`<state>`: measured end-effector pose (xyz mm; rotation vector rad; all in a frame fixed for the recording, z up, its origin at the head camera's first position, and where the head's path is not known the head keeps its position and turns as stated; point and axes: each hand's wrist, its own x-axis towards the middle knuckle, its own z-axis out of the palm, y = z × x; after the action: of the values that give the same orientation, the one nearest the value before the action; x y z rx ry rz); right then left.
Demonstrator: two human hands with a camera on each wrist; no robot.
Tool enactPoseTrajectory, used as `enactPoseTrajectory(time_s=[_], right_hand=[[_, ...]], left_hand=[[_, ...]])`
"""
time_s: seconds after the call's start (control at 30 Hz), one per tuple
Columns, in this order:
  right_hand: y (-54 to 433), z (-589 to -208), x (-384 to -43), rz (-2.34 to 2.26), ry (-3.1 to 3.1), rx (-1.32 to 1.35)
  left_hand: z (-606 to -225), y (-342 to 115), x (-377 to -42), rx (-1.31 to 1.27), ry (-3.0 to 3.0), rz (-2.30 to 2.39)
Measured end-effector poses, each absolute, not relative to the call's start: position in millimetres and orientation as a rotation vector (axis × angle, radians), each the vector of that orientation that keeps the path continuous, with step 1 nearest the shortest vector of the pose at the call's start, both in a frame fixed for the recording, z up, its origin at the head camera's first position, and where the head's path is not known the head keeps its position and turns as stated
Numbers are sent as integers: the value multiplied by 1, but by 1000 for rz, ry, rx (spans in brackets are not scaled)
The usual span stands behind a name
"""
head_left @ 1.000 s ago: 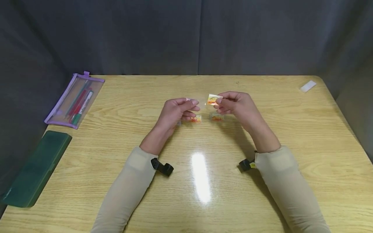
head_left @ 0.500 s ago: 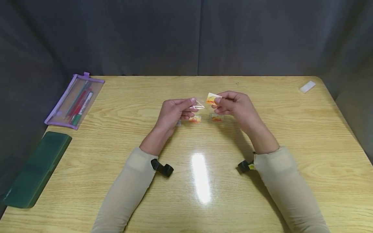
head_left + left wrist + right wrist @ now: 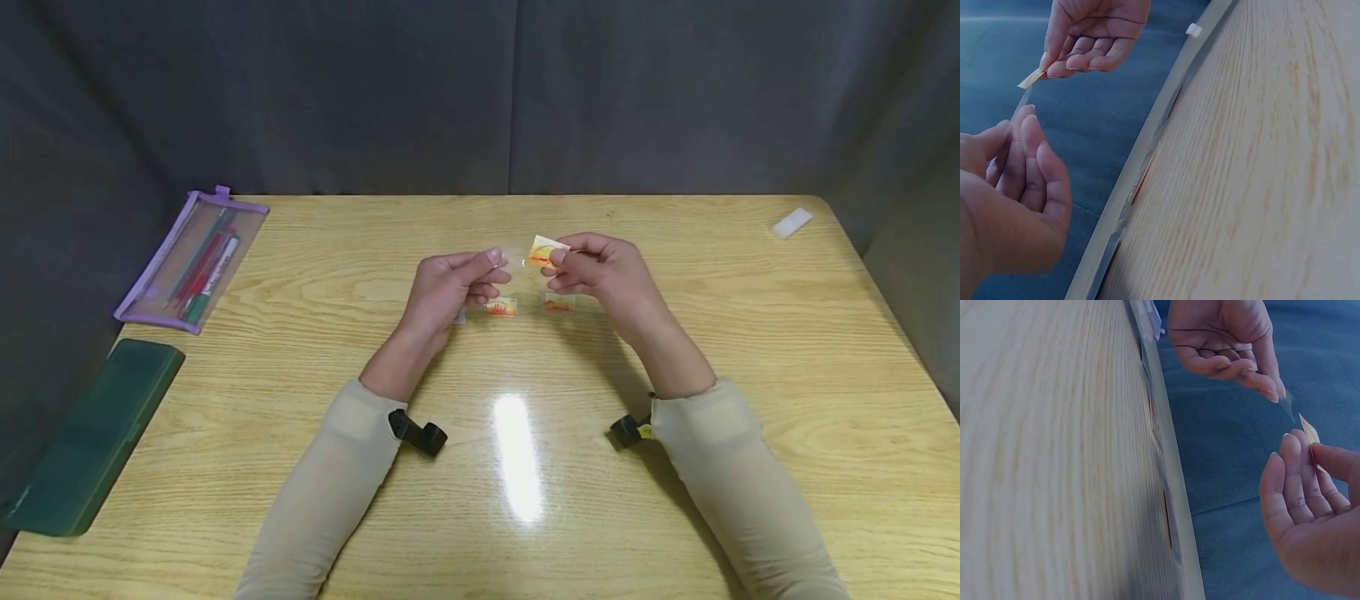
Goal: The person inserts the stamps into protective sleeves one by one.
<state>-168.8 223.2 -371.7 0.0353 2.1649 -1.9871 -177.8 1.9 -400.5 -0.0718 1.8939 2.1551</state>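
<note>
In the head view my left hand (image 3: 453, 287) pinches a small clear plastic sleeve (image 3: 513, 258) between thumb and fingers. Opposite it, my right hand (image 3: 611, 271) pinches a small stamp-like card (image 3: 545, 251) with a yellow and orange picture. Both are held above the table, and the card's left edge faces the sleeve. From the right wrist view, a narrow gap separates the sleeve (image 3: 1288, 405) from the card (image 3: 1310, 431). Beneath the hands lie two similar orange-printed cards, a left card (image 3: 502, 307) and a right card (image 3: 559, 303), apparently in clear sleeves.
Another small piece (image 3: 460, 317) lies partly hidden behind the left hand. A purple-edged mesh pouch (image 3: 161, 258) with pens and a dark green case (image 3: 97, 437) occupy the table's left side. A white block (image 3: 792, 222) sits at the far right corner.
The right hand has shifted slightly left with the card, which has tilted a little. The left hand has drawn slightly left, and the sleeve in its fingers has turned.
</note>
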Motion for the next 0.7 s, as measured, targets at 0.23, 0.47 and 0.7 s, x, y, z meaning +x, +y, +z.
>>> enactPoseTrajectory(time_s=[0.23, 0.47, 0.7], right_hand=[[224, -372, -169, -1992, 2173, 34], [221, -371, -168, -2011, 2161, 36], [219, -371, -167, -1992, 2166, 42]], left_hand=[[-399, 4, -179, -68, 1846, 2223], [-398, 4, -178, -73, 1821, 2231], [-399, 5, -179, -69, 1850, 2233]])
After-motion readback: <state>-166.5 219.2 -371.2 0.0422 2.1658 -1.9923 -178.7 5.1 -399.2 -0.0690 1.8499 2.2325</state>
